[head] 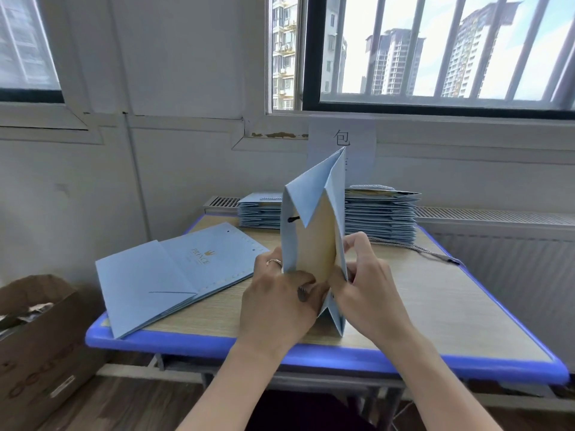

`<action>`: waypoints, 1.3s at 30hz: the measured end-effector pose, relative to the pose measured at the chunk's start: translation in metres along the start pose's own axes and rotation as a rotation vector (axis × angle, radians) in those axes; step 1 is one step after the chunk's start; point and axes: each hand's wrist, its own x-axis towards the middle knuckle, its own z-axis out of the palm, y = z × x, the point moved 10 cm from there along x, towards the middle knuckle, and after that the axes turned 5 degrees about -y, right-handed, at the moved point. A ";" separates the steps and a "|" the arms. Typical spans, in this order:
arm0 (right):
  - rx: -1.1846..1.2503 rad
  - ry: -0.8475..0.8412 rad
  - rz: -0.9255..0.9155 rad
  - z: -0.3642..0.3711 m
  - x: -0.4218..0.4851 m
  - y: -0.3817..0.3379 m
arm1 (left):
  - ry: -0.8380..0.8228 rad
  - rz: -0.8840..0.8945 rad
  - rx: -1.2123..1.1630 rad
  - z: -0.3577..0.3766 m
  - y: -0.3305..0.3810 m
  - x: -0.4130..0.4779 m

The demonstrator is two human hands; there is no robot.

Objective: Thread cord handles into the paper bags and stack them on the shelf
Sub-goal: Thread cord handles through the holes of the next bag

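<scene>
A light blue paper bag (314,219) stands on edge in the middle of the table, partly spread so its tan inside shows. A dark cord end (293,219) pokes out of a hole near its upper left side. My left hand (280,293) grips the bag's left panel low down, a ring on one finger. My right hand (364,275) pinches the right panel and reaches inside it. Loose grey cord handles (432,253) lie on the table to the right.
Flat blue bags (174,275) lie spread at the table's left. Two stacks of folded bags (379,213) sit at the back by the wall. The table has a blue rim (342,356). A brown cardboard box (40,343) stands on the floor, left.
</scene>
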 end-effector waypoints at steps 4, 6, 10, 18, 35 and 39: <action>-0.007 -0.013 -0.008 -0.004 -0.002 0.004 | 0.035 -0.089 0.026 -0.001 -0.007 0.001; -0.003 -0.025 -0.014 -0.004 -0.002 0.004 | 0.075 -0.107 0.033 -0.004 -0.009 0.000; -0.002 -0.045 -0.032 0.002 -0.003 0.003 | 0.113 -0.138 0.035 -0.005 -0.017 -0.001; 0.032 -0.025 -0.047 0.008 -0.006 0.002 | 0.154 0.082 -0.088 -0.020 0.010 -0.005; -0.117 -0.290 -0.141 0.010 -0.022 -0.006 | 0.341 0.097 -0.241 -0.039 0.017 0.001; -0.184 -0.122 -0.057 -0.055 -0.015 0.025 | 0.342 0.125 -0.249 -0.037 0.019 -0.001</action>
